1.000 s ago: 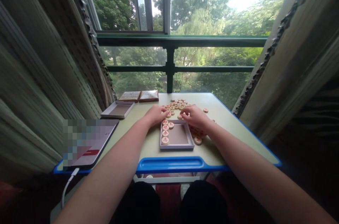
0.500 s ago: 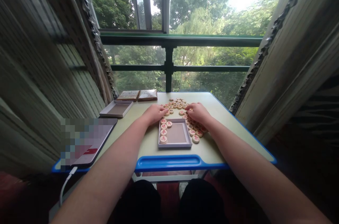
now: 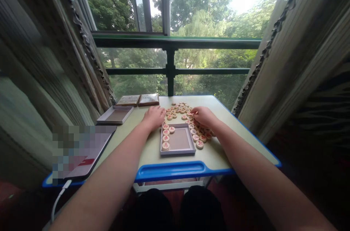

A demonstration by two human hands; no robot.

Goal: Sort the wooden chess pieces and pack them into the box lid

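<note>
A shallow white box (image 3: 177, 152) lies on the table, with several round wooden pieces with red characters along its left side, one of them a piece (image 3: 171, 129) in a second column. My left hand (image 3: 155, 117) rests palm down beyond the box's upper left corner, fingers stretched out beside the loose pieces. My right hand (image 3: 203, 116) reaches over the heap of pieces (image 3: 193, 131) right of the box, its fingertips at a piece (image 3: 189, 113); its grip is too small to make out. More loose pieces (image 3: 182, 106) lie beyond the box.
A second shallow box (image 3: 115, 115) sits at the table's left, with two flat packs (image 3: 128, 100) (image 3: 148, 100) behind it. A tablet-like device (image 3: 90, 154) with a white cable (image 3: 58, 198) lies at the left edge. A blue rim (image 3: 171, 171) borders the table before a railed window.
My left hand has drawn back a little leftward from the loose pieces and lies flatter. My right hand stays over the heap. The whole view has shifted slightly.
</note>
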